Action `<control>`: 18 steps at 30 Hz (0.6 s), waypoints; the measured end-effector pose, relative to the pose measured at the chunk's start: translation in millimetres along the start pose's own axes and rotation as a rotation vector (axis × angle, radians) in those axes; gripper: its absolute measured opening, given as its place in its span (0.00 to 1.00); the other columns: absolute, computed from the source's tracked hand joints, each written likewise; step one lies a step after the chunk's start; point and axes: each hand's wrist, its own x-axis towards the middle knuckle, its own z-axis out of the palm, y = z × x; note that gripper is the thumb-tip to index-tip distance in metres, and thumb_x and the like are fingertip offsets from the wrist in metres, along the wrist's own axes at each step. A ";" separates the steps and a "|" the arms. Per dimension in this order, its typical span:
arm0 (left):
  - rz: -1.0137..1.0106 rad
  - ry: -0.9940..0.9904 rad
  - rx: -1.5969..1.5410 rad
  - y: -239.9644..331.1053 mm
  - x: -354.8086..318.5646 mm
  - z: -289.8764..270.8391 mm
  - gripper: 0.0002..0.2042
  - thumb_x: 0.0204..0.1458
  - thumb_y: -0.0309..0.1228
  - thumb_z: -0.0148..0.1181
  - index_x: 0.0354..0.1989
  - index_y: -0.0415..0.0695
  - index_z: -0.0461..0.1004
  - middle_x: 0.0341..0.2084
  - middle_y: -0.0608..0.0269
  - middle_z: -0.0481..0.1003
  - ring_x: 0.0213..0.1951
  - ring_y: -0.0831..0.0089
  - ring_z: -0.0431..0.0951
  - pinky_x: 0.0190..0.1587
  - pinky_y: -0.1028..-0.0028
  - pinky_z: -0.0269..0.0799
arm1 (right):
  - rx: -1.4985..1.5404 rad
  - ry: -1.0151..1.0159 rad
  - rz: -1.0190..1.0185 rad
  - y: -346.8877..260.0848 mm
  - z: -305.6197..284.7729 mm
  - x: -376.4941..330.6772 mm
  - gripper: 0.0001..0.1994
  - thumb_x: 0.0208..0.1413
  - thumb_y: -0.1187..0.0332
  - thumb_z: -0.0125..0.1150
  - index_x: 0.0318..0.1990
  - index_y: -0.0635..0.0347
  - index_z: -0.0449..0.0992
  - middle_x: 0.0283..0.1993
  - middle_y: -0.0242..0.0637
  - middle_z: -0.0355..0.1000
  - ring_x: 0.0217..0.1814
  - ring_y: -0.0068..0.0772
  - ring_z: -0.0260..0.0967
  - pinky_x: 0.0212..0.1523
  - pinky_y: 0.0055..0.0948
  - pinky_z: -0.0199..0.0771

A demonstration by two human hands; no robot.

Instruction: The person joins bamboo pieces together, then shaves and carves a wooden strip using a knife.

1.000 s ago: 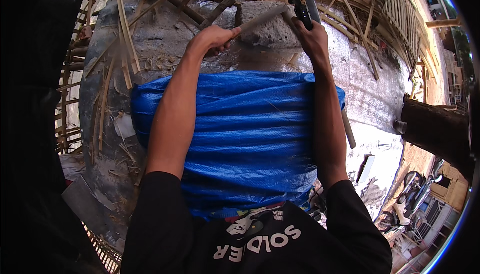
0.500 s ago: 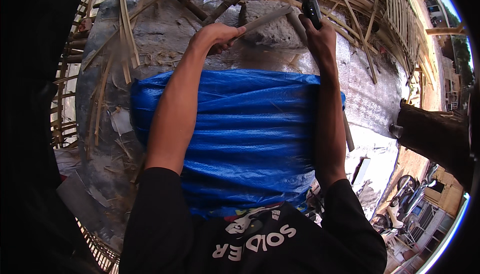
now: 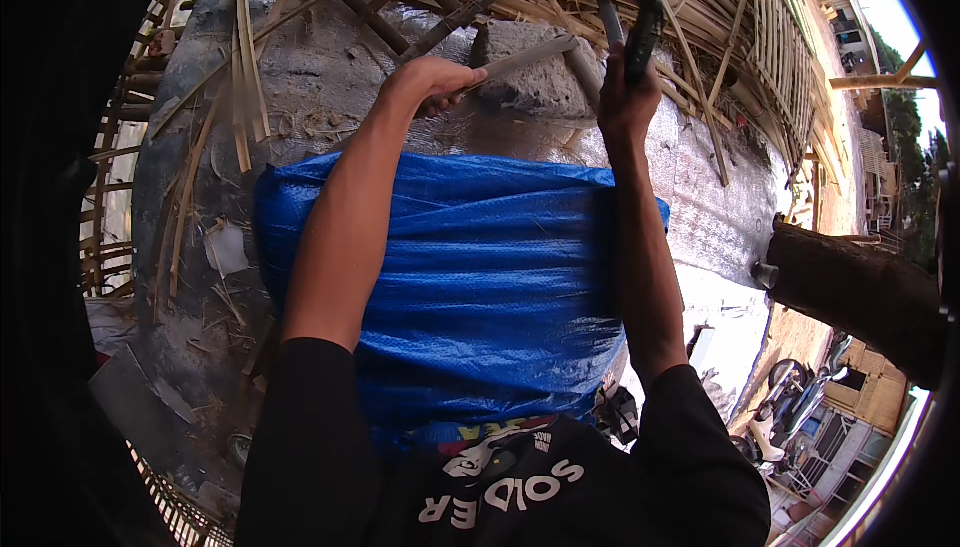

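My left hand [image 3: 436, 82] is closed round one end of a grey-brown split bamboo strip [image 3: 530, 57]. The strip slants up to the right, its far end over a rough grey stone block [image 3: 525, 87]. Raised to the right of the block, my right hand [image 3: 630, 97] grips a tool with a black handle [image 3: 646, 35]. A narrow grey blade-like part [image 3: 610, 21] shows beside that handle, but the kind of tool is unclear. A short round stick [image 3: 582, 79] leans at the block's right side. Blue tarpaulin [image 3: 480, 267] covers my lap beneath both forearms.
Split bamboo strips [image 3: 690, 17] are heaped beyond the block, and more strips [image 3: 245, 67] lie at the left. A silvery sheet [image 3: 700, 187] covers the ground. A dark log [image 3: 850, 282] juts in from the right; a motorcycle [image 3: 790, 402] stands farther off.
My right hand has moved slightly left and lower, and the black-handled tool has turned so its blade-like part shows. My left hand keeps its hold on the strip; the view has shifted slightly.
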 end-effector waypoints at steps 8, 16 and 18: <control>-0.011 0.063 0.059 -1.9 -8.6 -2.5 0.28 0.55 0.60 0.55 0.28 0.43 0.77 0.20 0.66 0.72 0.20 0.74 0.69 0.24 0.71 0.66 | -0.043 0.017 -0.047 -4.0 8.5 -7.5 0.21 0.61 0.54 0.59 0.36 0.69 0.77 0.24 0.45 0.74 0.24 0.35 0.71 0.28 0.37 0.69; -0.037 0.047 0.065 -18.6 6.7 -9.8 0.29 0.55 0.62 0.56 0.27 0.42 0.74 0.18 0.68 0.69 0.18 0.75 0.68 0.20 0.70 0.66 | -0.180 -0.089 -0.081 -23.6 23.8 -23.0 0.18 0.61 0.56 0.60 0.39 0.66 0.76 0.27 0.49 0.76 0.28 0.45 0.74 0.33 0.35 0.72; 0.014 0.081 -0.016 -7.0 -3.7 -8.4 0.30 0.55 0.62 0.57 0.26 0.42 0.74 0.19 0.68 0.70 0.18 0.76 0.67 0.20 0.71 0.65 | -0.636 -0.281 0.063 -1.7 25.1 -0.7 0.21 0.60 0.52 0.60 0.39 0.67 0.76 0.28 0.52 0.76 0.31 0.51 0.76 0.35 0.40 0.73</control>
